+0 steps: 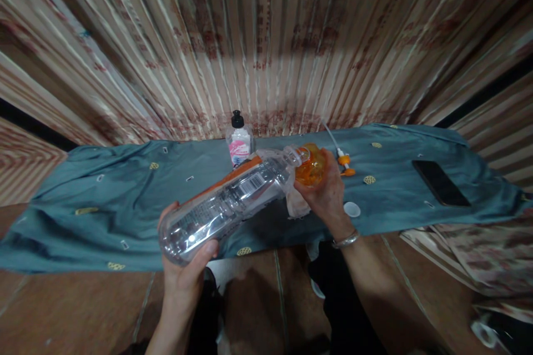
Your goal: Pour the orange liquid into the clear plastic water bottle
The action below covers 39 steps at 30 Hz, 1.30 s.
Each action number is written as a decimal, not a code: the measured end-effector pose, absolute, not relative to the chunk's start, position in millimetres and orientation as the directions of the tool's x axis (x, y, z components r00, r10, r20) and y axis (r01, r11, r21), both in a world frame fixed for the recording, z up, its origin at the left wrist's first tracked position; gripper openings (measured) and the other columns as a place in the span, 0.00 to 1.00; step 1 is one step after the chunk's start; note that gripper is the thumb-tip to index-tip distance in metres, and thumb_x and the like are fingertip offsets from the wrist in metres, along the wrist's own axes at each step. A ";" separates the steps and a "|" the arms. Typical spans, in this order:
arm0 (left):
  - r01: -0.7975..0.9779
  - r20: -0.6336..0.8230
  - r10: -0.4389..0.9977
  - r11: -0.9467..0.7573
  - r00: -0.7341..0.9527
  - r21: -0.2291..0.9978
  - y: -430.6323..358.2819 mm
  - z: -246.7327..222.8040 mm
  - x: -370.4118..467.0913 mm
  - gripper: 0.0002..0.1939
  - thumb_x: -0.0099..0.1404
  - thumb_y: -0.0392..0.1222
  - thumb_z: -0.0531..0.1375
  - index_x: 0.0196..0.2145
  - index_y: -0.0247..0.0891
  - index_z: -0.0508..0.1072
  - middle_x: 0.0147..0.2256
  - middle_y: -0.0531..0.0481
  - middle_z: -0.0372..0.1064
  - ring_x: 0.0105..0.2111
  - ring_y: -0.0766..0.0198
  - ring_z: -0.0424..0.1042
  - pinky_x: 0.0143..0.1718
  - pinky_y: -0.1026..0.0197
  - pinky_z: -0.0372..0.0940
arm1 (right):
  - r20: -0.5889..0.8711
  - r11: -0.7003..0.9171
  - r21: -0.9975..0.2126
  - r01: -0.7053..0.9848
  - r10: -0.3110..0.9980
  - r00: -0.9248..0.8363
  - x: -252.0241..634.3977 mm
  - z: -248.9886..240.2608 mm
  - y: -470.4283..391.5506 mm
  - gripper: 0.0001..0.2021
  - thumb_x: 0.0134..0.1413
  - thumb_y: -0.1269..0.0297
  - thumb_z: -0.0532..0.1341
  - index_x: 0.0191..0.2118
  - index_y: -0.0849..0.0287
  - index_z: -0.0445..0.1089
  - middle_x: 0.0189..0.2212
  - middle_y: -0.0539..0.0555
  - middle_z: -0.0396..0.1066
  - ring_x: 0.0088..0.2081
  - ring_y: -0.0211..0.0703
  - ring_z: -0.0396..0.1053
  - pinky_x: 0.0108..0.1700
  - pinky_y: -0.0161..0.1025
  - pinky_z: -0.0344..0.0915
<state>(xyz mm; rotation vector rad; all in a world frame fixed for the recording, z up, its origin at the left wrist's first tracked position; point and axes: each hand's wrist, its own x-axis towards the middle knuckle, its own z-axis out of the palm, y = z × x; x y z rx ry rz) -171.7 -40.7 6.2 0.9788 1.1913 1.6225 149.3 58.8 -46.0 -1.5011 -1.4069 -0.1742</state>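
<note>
A large clear bottle (225,205) with an orange-edged label lies tilted in the air, its base at the lower left. My left hand (187,260) is wrapped round that base. The bottle's neck meets a small orange transparent container (310,165), which my right hand (327,194) grips. Whether liquid passes between them cannot be made out. Behind the large bottle stands a clear bottle with a pink and white label and black cap (238,141). An orange and white pump head with a tube (343,161) lies right of my right hand, and a white cap (352,209) is near my wrist.
A teal patterned cloth (125,194) covers the narrow table. On its right part lies a black phone (441,183). A pale crumpled item (297,203) sits beneath the bottle's neck. Pleated curtains (266,39) hang behind the table, and tiled floor (258,299) shows below.
</note>
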 end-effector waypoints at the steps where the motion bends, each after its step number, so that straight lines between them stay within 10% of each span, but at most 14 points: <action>1: -0.193 0.098 0.946 -0.164 -0.310 0.967 -40.7 6.3 -171.7 0.49 0.52 0.46 0.86 0.67 0.49 0.71 0.51 0.48 0.80 0.30 0.62 0.78 0.26 0.61 0.75 | 0.691 0.212 -0.557 0.803 0.656 0.306 149.2 -46.0 58.7 0.48 0.51 0.47 0.76 0.74 0.55 0.62 0.67 0.66 0.77 0.68 0.69 0.79 0.70 0.71 0.79; 39: -0.213 0.109 0.952 -0.174 -0.285 0.961 -40.8 7.1 -172.7 0.48 0.54 0.44 0.85 0.67 0.48 0.70 0.46 0.50 0.82 0.26 0.63 0.78 0.24 0.62 0.75 | 0.700 0.240 -0.555 0.796 0.651 0.292 148.4 -45.0 59.2 0.48 0.51 0.51 0.76 0.74 0.56 0.62 0.66 0.66 0.77 0.67 0.69 0.79 0.69 0.70 0.79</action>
